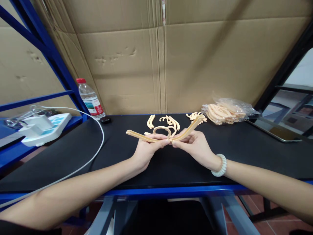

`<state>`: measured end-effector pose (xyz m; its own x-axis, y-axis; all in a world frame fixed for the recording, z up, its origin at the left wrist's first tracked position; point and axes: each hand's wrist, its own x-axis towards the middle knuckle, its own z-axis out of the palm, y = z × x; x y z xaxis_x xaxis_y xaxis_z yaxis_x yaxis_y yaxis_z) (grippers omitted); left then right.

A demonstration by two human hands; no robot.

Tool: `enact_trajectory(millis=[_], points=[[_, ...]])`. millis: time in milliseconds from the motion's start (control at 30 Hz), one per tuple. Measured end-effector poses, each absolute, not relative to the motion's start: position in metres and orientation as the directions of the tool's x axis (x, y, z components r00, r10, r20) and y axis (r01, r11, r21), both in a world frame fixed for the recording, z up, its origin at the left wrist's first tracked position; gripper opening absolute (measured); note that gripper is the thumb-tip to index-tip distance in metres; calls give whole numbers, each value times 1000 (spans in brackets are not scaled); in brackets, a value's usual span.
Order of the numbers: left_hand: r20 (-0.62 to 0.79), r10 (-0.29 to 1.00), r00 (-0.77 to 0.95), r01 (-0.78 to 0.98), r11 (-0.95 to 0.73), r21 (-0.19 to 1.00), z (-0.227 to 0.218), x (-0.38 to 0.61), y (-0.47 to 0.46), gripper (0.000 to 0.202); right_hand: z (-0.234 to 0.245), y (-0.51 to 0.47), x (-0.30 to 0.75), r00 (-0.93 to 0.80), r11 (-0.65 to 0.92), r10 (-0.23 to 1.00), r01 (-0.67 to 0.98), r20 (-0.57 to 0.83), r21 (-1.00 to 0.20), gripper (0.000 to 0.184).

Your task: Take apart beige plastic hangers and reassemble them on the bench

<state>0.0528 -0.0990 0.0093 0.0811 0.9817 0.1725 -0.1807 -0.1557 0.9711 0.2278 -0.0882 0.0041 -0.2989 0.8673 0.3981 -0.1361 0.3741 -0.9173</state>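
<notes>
My left hand is closed on a long, slightly curved beige strip with a small hole near its far end. Between the fingers and thumb of my right hand is a second curved beige strip, tilted up to the right. The inner ends of both strips meet between my fingertips; whether they are joined I cannot tell. A beige ring-like piece shows just behind my left fingers. Beyond my hands lie loose curved beige pieces and a short pair of curved strips.
Small beige pieces lie near a clear bag of beige parts at the back right. A tablet-like slab is at right. A water bottle, a black object, a white cable and a power strip are at left.
</notes>
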Motion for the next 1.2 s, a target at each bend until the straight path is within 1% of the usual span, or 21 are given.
enact_trajectory(millis=[167, 367, 467, 633, 667, 767, 867, 967, 1067, 1200], points=[[178, 981, 82, -181, -161, 970, 9, 52, -99, 16, 5, -89, 229, -300, 383, 863, -133, 406, -914, 23], [179, 982, 66, -171, -166, 971, 8, 53, -99, 16, 5, -89, 228, -307, 382, 861, -137, 406, -914, 23], [185, 980, 67, -166, -172, 971, 8, 52, -98, 18, 6, -87, 229, -329, 390, 853, -115, 405, -914, 23], [142, 989, 34, -156, -135, 978, 10, 47, -96, 20, 19, -72, 253, -311, 390, 864, -86, 397, -917, 19], [132, 991, 34, -163, -125, 979, 10, 45, -95, 21, 23, -66, 261, -329, 378, 865, -72, 380, -923, 20], [112, 993, 42, -199, -102, 975, 9, 42, -93, 21, 33, -51, 285, -439, 351, 846, 30, 303, -936, 22], [109, 992, 55, -232, -94, 968, 8, 42, -91, 21, 37, -42, 298, -542, 388, 802, 157, 249, -908, 26], [107, 992, 72, -256, -86, 963, 8, 42, -90, 21, 39, -43, 299, -623, 477, 747, 256, 234, -841, 27], [76, 995, 57, -276, -58, 959, 9, 41, -90, 22, 42, -47, 298, -667, 566, 711, 354, 223, -745, 29], [-2, 997, 79, -280, 24, 960, 14, 29, -86, 24, 47, -44, 308, -712, 603, 689, 459, 136, -653, 33]])
